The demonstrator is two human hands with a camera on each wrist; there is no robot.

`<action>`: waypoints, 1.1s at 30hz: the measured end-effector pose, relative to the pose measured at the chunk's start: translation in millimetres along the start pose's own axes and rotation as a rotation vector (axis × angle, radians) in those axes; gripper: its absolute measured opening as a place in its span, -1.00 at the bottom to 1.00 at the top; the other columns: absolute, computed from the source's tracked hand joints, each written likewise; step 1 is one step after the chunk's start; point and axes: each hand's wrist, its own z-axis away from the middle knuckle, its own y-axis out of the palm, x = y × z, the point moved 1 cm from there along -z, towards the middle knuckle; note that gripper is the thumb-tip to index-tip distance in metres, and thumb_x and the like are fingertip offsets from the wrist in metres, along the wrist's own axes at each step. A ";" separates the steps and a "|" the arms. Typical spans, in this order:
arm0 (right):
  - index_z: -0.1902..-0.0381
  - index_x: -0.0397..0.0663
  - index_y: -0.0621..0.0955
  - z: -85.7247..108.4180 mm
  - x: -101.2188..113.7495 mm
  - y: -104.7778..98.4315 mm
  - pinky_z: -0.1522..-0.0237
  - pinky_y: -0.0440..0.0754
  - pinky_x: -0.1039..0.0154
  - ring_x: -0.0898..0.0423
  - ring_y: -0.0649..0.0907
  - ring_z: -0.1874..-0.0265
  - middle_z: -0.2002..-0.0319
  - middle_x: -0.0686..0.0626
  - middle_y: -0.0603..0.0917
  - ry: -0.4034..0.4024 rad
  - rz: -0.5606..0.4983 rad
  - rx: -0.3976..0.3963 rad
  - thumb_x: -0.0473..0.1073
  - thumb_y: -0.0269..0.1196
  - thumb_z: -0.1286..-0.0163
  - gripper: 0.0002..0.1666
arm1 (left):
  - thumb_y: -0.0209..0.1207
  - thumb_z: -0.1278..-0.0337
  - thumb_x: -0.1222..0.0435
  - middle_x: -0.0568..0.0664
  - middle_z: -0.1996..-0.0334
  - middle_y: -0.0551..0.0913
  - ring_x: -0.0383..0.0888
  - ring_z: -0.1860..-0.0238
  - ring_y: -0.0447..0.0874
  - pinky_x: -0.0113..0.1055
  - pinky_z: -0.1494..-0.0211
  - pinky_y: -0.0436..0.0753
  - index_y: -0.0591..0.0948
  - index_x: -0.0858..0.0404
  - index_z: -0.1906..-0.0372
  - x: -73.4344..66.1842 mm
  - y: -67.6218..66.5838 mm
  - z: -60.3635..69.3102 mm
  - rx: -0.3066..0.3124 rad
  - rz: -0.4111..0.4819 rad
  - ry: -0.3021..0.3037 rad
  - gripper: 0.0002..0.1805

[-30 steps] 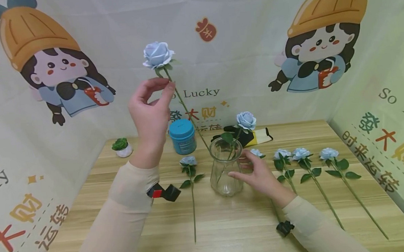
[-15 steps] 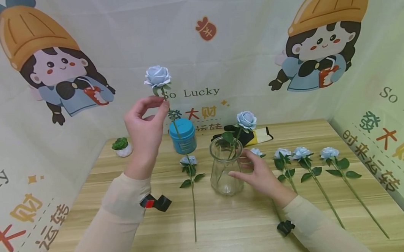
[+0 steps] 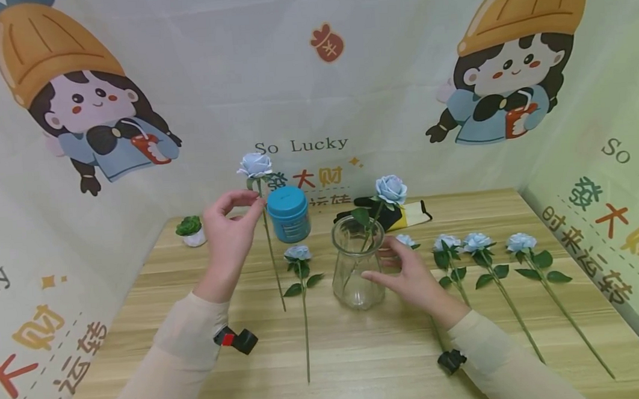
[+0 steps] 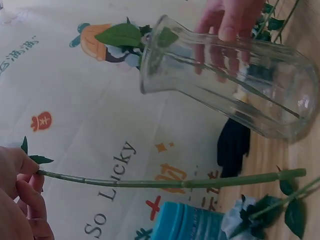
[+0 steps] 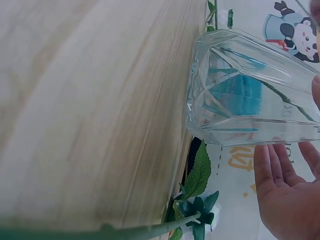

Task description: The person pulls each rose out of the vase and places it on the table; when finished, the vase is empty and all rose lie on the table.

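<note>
My left hand (image 3: 231, 228) pinches a pale blue rose (image 3: 255, 165) just below its bloom, left of the vase. Its bare green stem (image 4: 125, 184) hangs down, the lower end apart from the vase in the left wrist view. A clear glass vase (image 3: 351, 282) stands upright on the table, with one blue rose (image 3: 391, 190) leaning to the right inside it. My right hand (image 3: 416, 282) holds the vase's right side, thumb in front and fingers behind the glass, as the left wrist view shows. The held rose's bloom is out of the left wrist view.
One rose (image 3: 299, 253) lies left of the vase. Several more, among them a rose (image 3: 476, 242), lie at the right, one partly behind my right hand. Along the back stand a blue jar (image 3: 289, 216) and a small potted plant (image 3: 191, 230); a black-and-yellow glove (image 3: 399, 218) lies there.
My left hand has come down with its rose. The stem's lower end, first at the vase's mouth, has swung left and now hangs nearly upright. My right hand and the vase stay put.
</note>
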 end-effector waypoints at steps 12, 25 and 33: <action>-0.34 -0.07 0.49 1.8 1.3 -1.2 -0.29 0.68 -0.05 -0.17 0.67 -0.20 -0.21 -0.17 0.64 0.002 0.006 -0.002 -0.04 0.54 -0.23 -0.21 | 0.34 -0.27 0.19 0.13 0.20 0.78 -0.02 -0.15 0.60 -0.30 0.09 0.53 0.78 0.22 0.13 91.8 -17.2 20.2 0.122 -0.251 -0.212 -0.80; -0.36 -0.08 0.47 2.0 0.3 1.4 -0.28 0.69 -0.01 -0.17 0.67 -0.20 -0.22 -0.18 0.64 -0.015 0.032 -0.001 -0.03 0.52 -0.25 -0.21 | 0.34 -0.29 0.18 0.11 0.18 0.82 0.04 -0.03 0.68 -0.31 0.07 0.54 0.79 0.20 0.14 138.2 -18.3 34.7 0.172 -0.371 -0.251 -0.81; -0.38 -0.06 0.46 3.1 0.0 1.5 -0.30 0.68 0.00 -0.15 0.66 -0.21 -0.24 -0.17 0.63 -0.011 0.036 0.001 -0.04 0.52 -0.26 -0.21 | 0.34 -0.27 0.16 0.10 0.17 0.80 -0.01 0.15 0.66 -0.35 0.27 0.53 0.80 0.17 0.16 153.6 -21.0 42.5 0.204 -0.426 -0.288 -0.81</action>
